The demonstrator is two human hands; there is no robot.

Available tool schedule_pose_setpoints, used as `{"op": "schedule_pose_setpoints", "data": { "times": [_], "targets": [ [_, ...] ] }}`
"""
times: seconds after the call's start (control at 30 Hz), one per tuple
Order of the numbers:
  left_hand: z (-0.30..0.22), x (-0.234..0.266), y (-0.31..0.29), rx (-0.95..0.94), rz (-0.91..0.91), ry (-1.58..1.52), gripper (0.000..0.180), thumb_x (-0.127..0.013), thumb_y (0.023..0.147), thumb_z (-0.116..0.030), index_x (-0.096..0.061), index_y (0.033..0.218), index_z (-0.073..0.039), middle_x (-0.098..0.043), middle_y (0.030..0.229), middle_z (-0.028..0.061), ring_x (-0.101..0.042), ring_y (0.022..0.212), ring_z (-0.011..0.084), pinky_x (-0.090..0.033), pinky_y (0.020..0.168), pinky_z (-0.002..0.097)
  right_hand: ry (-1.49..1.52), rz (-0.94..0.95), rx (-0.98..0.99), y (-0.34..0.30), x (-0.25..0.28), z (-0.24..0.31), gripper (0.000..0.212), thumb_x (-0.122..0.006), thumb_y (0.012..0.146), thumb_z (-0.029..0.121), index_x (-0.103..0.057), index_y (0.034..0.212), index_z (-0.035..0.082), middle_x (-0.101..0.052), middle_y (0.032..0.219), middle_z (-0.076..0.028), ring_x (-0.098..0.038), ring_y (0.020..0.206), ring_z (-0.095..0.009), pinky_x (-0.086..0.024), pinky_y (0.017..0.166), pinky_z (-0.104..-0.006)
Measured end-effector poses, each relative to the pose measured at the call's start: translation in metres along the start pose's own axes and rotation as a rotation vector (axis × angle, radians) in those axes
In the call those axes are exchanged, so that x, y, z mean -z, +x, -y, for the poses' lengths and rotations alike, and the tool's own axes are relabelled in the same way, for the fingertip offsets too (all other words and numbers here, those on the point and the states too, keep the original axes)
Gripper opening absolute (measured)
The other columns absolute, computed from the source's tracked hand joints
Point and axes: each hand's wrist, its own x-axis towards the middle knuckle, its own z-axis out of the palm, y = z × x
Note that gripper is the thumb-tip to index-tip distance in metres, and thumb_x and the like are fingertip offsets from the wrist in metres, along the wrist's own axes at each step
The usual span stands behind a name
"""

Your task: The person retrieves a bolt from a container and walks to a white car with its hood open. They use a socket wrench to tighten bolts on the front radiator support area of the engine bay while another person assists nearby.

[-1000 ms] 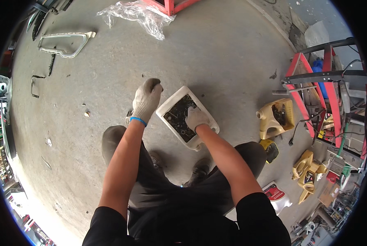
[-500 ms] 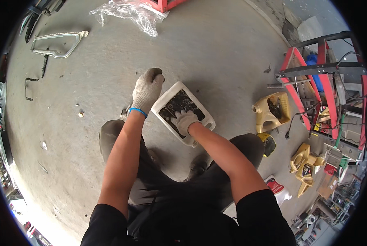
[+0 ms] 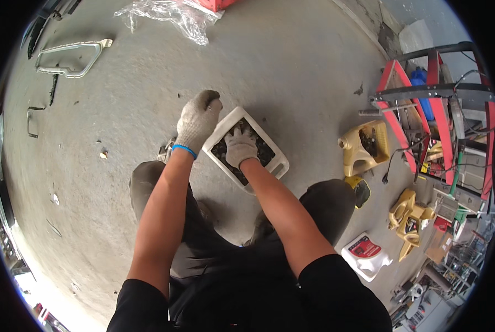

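Observation:
A white cut-open plastic jug point(image 3: 280, 145) lies on the floor between my feet, filled with dark, small metal hardware point(image 3: 265, 150) that looks like bolts. My right hand point(image 3: 241, 148), in a pale knit glove, is down in the jug with its fingers spread over the pieces. Just left of the jug's rim, my gloved left hand point(image 3: 199, 119) is closed, fingers curled in; what it holds, if anything, is hidden. A blue band circles that glove's cuff.
At right stand a cut-open tan jug point(image 3: 362, 149) with dark parts, a yellow-rimmed container point(image 3: 359, 191), a white jug point(image 3: 363, 257) with a red label, tan jugs point(image 3: 409, 218) and a red metal frame point(image 3: 416, 105). Clear plastic sheeting point(image 3: 181, 19) and a metal trim frame point(image 3: 73, 58) lie beyond.
My right hand has moved up and left inside the jug, from the near part toward the middle, and its fingers spread. My left hand stays closed beside the jug.

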Motion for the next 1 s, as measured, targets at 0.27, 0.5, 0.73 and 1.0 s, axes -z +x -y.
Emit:
{"op": "schedule_pose_setpoints", "data": {
  "times": [0.27, 0.5, 0.73, 1.0],
  "targets": [
    [0.002, 0.005, 0.008, 0.007, -0.013, -0.009, 0.043, -0.052, 0.093, -0.029, -0.067, 0.126, -0.006, -0.076, 0.104, 0.0085, -0.071, 0.088, 0.0186, -0.054, 0.084, 0.0328, 0.341, -0.023, 0.029, 0.006, -0.029, -0.066, 0.059, -0.047, 0.093, 0.014, -0.043, 0.151, 0.008, -0.048, 0.152, -0.022, -0.048, 0.139, -0.036, -0.040, 0.116, -0.0426],
    [0.000, 0.009, 0.005, 0.056, -0.017, -0.078, 0.041, -0.054, 0.091, -0.032, -0.070, 0.121, -0.009, -0.073, 0.113, 0.0184, -0.067, 0.111, 0.0377, -0.051, 0.097, 0.0448, 0.127, -0.085, 0.022, -0.004, -0.016, -0.039, 0.041, -0.052, 0.094, 0.019, -0.058, 0.133, 0.008, -0.062, 0.130, -0.022, -0.062, 0.120, -0.037, -0.051, 0.103, -0.0456],
    [0.001, 0.009, 0.002, 0.013, -0.011, -0.050, 0.040, -0.054, 0.091, -0.032, -0.070, 0.120, -0.009, -0.073, 0.112, 0.0181, -0.067, 0.112, 0.0371, -0.051, 0.097, 0.0450, 0.092, -0.210, 0.028, 0.021, -0.053, -0.029, 0.028, -0.047, 0.098, 0.017, -0.064, 0.118, 0.009, -0.066, 0.122, -0.018, -0.067, 0.110, -0.035, -0.057, 0.090, -0.0452],
    [0.004, 0.010, 0.001, -0.002, -0.022, -0.002, 0.041, -0.054, 0.092, -0.030, -0.069, 0.122, -0.007, -0.076, 0.102, 0.0081, -0.071, 0.085, 0.0185, -0.054, 0.085, 0.0333, 0.091, -0.290, 0.048, 0.021, -0.052, -0.036, 0.021, -0.051, 0.097, 0.018, -0.066, 0.107, 0.009, -0.072, 0.106, -0.016, -0.072, 0.099, -0.033, -0.059, 0.081, -0.0462]
  ]
}}
